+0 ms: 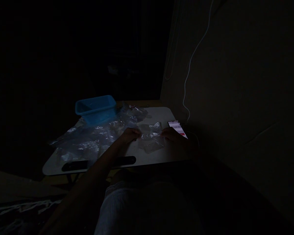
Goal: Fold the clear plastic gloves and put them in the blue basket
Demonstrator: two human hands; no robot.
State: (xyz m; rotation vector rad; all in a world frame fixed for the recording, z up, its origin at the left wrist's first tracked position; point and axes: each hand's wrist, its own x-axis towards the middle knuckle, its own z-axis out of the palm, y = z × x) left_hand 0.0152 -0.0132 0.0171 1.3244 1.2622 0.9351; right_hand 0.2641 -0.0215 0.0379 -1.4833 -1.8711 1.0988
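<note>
A clear plastic bag [150, 135] is stretched between my two hands, just above or on the white folding table [147, 160]; I cannot tell which. My left hand [131, 134] pinches its left edge. On the opposite side my right hand [171, 133], dark and partly lost in shadow, grips the right edge. Left of my hands lies a loose heap of crumpled clear plastic bags [88, 140], spread over much of the tabletop.
A blue plastic basket [96, 111] stands at the back left among the bags. A lit phone [177, 129] lies at the table's right edge. A white cable [189, 65] hangs down the wall beside it. A dark slot [124, 160] runs along the front edge.
</note>
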